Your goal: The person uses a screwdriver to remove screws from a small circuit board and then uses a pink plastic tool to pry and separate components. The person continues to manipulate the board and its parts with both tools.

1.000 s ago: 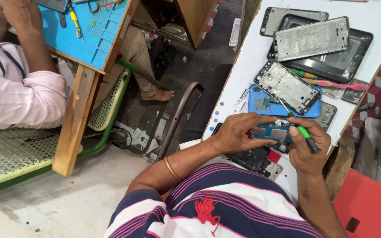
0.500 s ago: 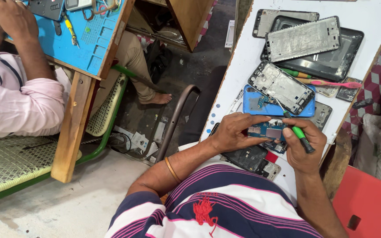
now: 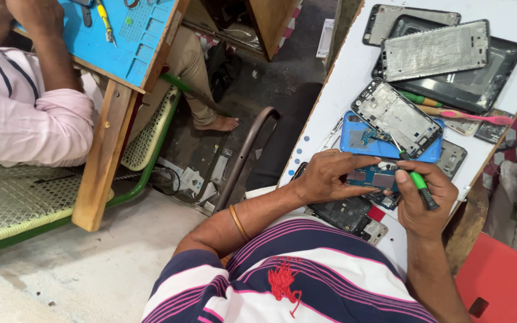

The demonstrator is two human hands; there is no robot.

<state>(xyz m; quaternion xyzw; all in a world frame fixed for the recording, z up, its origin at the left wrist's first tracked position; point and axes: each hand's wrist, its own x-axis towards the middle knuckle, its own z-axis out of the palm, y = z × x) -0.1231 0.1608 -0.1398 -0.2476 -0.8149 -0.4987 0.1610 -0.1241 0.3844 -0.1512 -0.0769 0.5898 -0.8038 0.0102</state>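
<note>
My left hand [image 3: 329,174] grips a small blue circuit board [image 3: 376,178] over the near edge of the white worktable [image 3: 354,72]. My right hand [image 3: 427,200] holds a green-handled screwdriver [image 3: 417,182], its thin tip pointing up toward the board's right end. Just beyond the board lies a blue phone back [image 3: 354,139] with an opened phone frame [image 3: 396,116] resting on it. A dark opened phone body [image 3: 345,212] lies under my wrists.
Farther up the table lie several phone frames and a dark tablet shell [image 3: 480,84], a pink toothbrush [image 3: 471,115] and a green tool [image 3: 417,97]. At left another person in a pink shirt [image 3: 25,113] works at a blue-topped wooden bench [image 3: 120,42]. A red stool [image 3: 498,281] stands at right.
The view has shifted slightly. My hands stay on the board and screwdriver, with the screwdriver tilted a little differently. The other person's arm moved at the blue bench.
</note>
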